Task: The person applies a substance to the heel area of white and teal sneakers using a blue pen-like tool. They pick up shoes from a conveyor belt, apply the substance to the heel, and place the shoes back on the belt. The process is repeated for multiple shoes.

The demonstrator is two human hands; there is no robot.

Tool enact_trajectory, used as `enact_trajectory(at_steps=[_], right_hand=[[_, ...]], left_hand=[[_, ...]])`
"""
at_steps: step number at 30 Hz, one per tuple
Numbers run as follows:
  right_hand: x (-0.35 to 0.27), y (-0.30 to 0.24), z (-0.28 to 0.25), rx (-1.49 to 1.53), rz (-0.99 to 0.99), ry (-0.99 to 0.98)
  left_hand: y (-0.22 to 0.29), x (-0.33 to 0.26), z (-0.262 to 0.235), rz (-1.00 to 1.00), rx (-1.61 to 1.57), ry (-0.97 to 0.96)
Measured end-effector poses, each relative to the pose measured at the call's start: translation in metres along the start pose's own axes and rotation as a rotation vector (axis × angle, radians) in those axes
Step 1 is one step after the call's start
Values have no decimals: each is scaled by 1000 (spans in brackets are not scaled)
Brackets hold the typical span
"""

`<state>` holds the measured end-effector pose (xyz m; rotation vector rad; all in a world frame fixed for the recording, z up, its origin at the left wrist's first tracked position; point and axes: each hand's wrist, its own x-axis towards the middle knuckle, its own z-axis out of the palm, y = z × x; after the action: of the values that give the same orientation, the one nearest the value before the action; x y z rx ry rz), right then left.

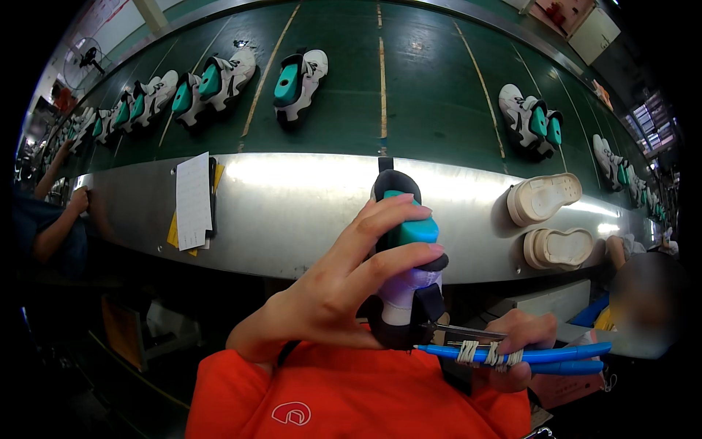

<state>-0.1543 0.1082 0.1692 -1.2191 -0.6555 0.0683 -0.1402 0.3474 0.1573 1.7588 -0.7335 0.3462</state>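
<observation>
My left hand (333,289) is wrapped round a white and black shoe (398,311), its fingers over the teal last (418,230) inside the opening. The shoe is held upright against my chest, over the near edge of the metal ledge. In my right hand (525,333) are two blue pens (563,355), bound with pale bands. A thin flat metal piece (468,336) lies along the pens. The pen tip and the metal end are at the lower part of the shoe; I cannot tell whether they touch it.
Beyond the metal ledge (292,183) runs a green conveyor belt (424,88) carrying several shoes (300,84) with teal lasts. Two cream soles (545,197) lie on the ledge at right, and a paper sheet (193,201) at left. Other people's arms (62,212) show at both sides.
</observation>
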Motion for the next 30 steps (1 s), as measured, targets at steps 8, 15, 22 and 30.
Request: enact_trajectory(at_steps=[8,15,22,30], right_hand=[[3,-1,4,-47,14,-6],[2,1,9,-53,10,9],[8,2,8,-115,-49,-66],[5,4,10,-103,-3,-86]], left_hand=[[-3,-2,-6,6,-20,6],[-3,-5,-9,-4,-30,8],[-4,-6,-13,-5,-33,5],[-7,-11,-17,21,-13,6]])
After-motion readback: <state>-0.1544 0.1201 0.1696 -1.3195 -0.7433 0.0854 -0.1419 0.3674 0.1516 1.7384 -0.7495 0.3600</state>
